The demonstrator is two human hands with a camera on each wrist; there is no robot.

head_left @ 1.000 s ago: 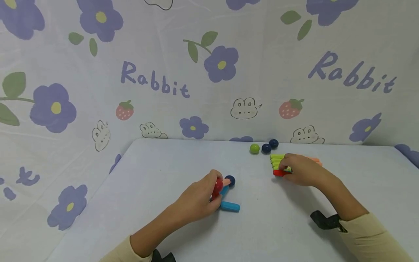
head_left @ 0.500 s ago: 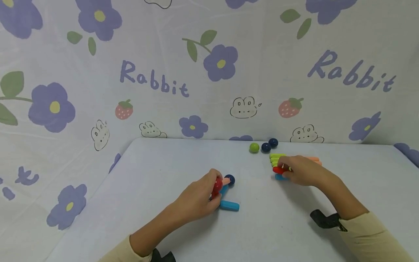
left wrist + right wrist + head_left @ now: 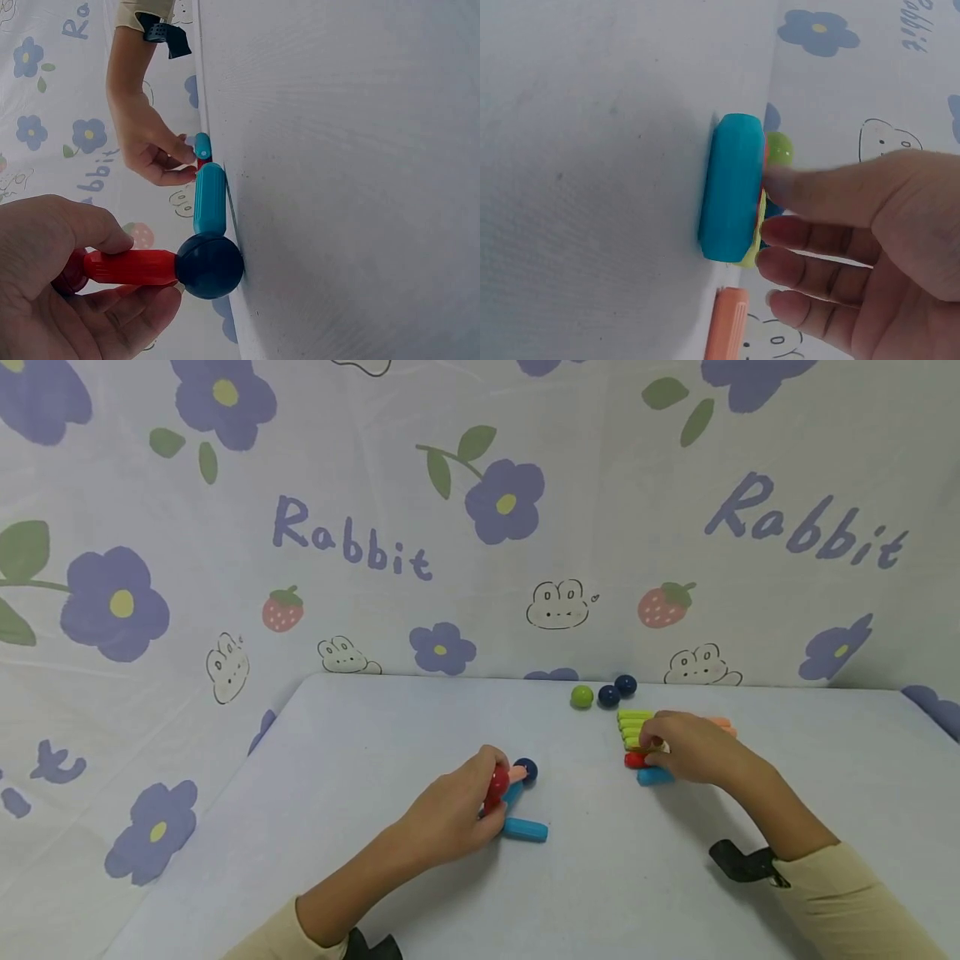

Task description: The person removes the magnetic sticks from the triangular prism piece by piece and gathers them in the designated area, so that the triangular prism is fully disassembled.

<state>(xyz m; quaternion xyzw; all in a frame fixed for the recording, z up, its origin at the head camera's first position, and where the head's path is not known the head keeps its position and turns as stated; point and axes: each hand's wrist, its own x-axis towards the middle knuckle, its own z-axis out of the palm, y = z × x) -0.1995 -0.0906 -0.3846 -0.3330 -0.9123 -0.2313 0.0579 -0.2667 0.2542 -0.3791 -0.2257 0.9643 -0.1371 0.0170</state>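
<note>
My left hand [image 3: 453, 814] pinches a red magnetic rod [image 3: 135, 267] between thumb and fingers. This rod joins a red ball [image 3: 497, 782] to a dark blue ball [image 3: 210, 266], from which a light blue rod [image 3: 210, 199] runs on. A peach rod [image 3: 517, 774] and another dark blue ball [image 3: 528, 770] belong to the same cluster. My right hand [image 3: 690, 747] is at the rod row, thumb at a loose red rod [image 3: 636, 760] and curled index finger over the yellow-green rods [image 3: 634, 724]. Whether it grips one I cannot tell. Nearest me there lies a blue rod [image 3: 733, 187].
A green ball [image 3: 582, 697] and two dark blue balls [image 3: 608, 696] sit at the table's back edge. Peach rods [image 3: 724, 726] lie beyond my right hand. Another blue rod [image 3: 525, 830] extends from beside my left hand. Behind the white table [image 3: 600, 893] hangs a flowered cloth [image 3: 360, 602].
The blue rod by my right hand has come into view and shifted toward me, with the red rod now behind it. My right fingers moved slightly back. My left hand stays put.
</note>
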